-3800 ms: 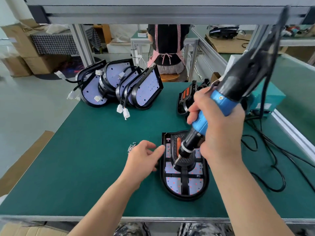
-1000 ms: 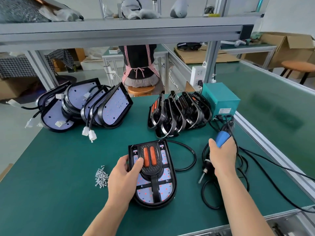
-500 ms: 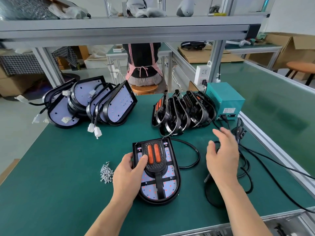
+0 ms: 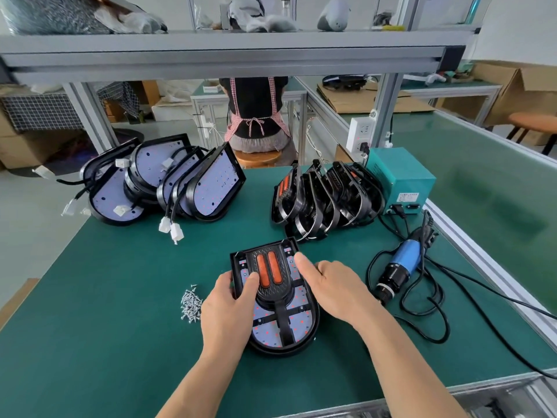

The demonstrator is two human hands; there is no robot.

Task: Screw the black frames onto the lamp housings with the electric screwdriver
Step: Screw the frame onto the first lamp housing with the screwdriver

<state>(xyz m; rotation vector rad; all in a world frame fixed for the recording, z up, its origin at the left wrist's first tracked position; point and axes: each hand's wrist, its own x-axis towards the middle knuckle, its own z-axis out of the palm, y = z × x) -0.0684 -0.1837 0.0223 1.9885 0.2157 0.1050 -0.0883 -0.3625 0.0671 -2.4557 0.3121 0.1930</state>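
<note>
A lamp housing (image 4: 297, 322) with a black frame and two orange strips lies flat on the green mat in front of me. My left hand (image 4: 224, 309) grips its left edge, thumb on the frame. My right hand (image 4: 333, 286) rests on its right edge, fingers spread over the rim. The blue electric screwdriver (image 4: 399, 268) lies on the mat to the right, untouched, its cable coiled around it. Several bare lamp housings (image 4: 168, 179) lean together at the back left. Several housings with black frames (image 4: 325, 197) stand in a row at the back middle.
A small heap of screws (image 4: 190, 303) lies left of my left hand. A teal power box (image 4: 401, 176) stands at the back right, black cables (image 4: 437, 321) trailing to the mat's right edge. A person in an apron sits behind the bench. A shelf hangs overhead.
My right hand set the screwdriver down on the mat and moved left onto the housing's right edge. The left hand stayed on the housing.
</note>
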